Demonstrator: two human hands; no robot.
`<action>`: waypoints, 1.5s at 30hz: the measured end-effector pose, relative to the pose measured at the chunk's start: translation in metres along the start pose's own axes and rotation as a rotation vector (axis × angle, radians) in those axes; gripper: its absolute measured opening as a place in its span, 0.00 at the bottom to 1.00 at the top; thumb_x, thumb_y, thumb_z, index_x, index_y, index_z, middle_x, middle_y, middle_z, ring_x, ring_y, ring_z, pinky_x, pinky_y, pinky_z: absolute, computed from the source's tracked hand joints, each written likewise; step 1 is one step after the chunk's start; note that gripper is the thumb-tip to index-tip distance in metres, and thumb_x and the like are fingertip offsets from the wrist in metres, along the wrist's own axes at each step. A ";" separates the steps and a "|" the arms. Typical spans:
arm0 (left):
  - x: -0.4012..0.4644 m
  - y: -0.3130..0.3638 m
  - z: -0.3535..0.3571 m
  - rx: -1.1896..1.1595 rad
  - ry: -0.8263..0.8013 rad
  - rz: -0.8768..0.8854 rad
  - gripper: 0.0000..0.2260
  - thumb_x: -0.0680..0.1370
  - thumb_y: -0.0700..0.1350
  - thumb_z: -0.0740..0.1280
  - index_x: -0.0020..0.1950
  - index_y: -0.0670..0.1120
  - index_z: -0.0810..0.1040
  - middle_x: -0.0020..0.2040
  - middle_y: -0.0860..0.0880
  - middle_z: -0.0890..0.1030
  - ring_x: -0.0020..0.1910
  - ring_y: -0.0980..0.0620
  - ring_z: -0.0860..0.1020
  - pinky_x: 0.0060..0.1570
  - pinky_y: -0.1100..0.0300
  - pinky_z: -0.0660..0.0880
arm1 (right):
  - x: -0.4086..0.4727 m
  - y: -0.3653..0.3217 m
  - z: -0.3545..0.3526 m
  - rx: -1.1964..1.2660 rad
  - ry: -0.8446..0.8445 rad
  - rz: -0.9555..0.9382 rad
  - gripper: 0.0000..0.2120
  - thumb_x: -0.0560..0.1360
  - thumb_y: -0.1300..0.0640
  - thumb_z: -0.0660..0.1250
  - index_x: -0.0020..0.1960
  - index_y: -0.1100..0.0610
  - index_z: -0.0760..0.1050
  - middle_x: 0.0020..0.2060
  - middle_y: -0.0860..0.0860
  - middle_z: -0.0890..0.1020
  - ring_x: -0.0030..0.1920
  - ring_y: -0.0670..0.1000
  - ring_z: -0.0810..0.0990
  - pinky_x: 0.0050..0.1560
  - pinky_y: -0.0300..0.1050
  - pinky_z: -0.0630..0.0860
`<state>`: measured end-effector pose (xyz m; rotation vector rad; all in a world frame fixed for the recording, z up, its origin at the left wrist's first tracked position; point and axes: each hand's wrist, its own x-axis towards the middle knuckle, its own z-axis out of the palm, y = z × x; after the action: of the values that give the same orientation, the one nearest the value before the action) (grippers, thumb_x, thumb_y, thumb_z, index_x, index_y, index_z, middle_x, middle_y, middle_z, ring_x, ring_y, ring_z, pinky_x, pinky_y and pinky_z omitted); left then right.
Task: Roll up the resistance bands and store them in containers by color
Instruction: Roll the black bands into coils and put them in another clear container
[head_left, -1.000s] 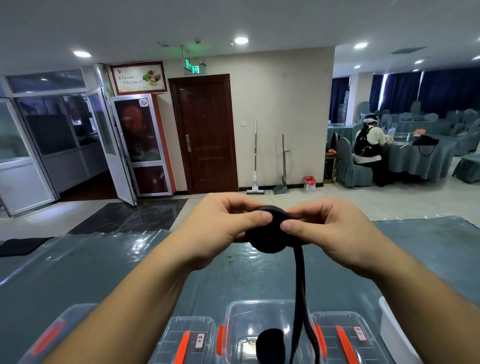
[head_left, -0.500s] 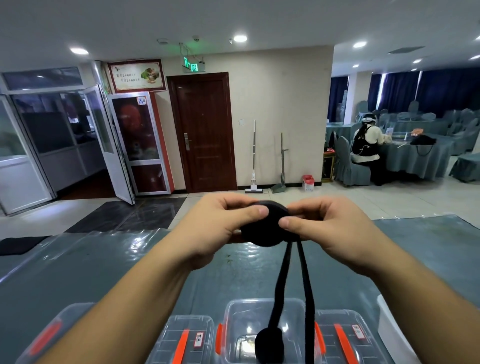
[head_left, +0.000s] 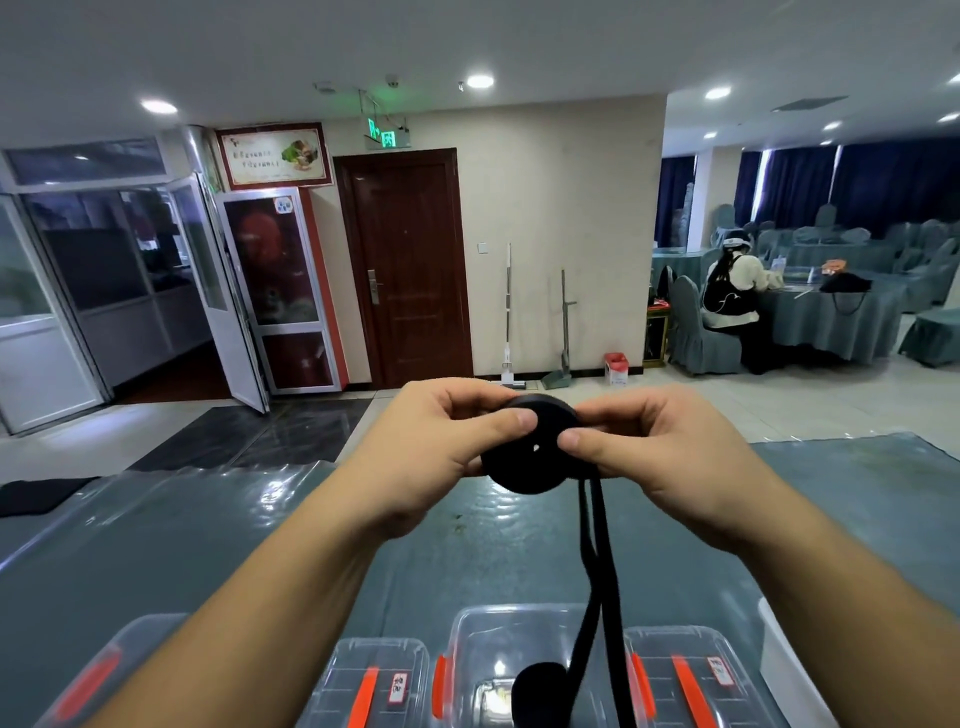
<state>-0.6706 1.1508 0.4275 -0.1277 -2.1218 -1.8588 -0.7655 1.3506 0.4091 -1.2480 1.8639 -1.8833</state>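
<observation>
Pinching flat black band coil — left hand, right hand.

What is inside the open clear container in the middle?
Inside the open clear container lies one rolled black band. The hanging tail crosses in front and hides part of the inside; the frame edge cuts off the rest.

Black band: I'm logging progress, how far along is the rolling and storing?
Done: one black roll already lies in the open container. In hand: the left hand and right hand pinch the black band, mostly coiled. Left: its hanging tail, then storing it.
</observation>
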 end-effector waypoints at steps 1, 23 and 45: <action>0.000 -0.002 0.002 -0.086 0.036 -0.021 0.06 0.76 0.40 0.74 0.51 0.45 0.88 0.45 0.45 0.88 0.42 0.52 0.86 0.39 0.64 0.80 | 0.000 0.002 0.002 0.040 0.025 -0.014 0.11 0.73 0.57 0.75 0.55 0.50 0.88 0.49 0.53 0.89 0.52 0.53 0.89 0.51 0.40 0.83; 0.009 -0.013 0.007 0.090 -0.001 -0.072 0.08 0.78 0.38 0.73 0.55 0.45 0.86 0.48 0.45 0.88 0.45 0.52 0.85 0.44 0.62 0.81 | 0.003 0.009 -0.003 -0.023 0.027 0.052 0.11 0.77 0.65 0.73 0.54 0.52 0.88 0.47 0.54 0.90 0.49 0.53 0.89 0.48 0.39 0.83; 0.012 -0.018 0.002 -0.073 0.006 -0.092 0.06 0.73 0.38 0.76 0.48 0.47 0.88 0.44 0.45 0.87 0.44 0.50 0.86 0.43 0.60 0.82 | 0.005 0.017 -0.008 0.097 0.076 -0.003 0.11 0.73 0.56 0.74 0.54 0.53 0.88 0.48 0.55 0.89 0.51 0.55 0.89 0.52 0.41 0.83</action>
<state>-0.6873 1.1481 0.4141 -0.0415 -2.0897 -1.9866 -0.7809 1.3500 0.3971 -1.1653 1.7837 -2.0235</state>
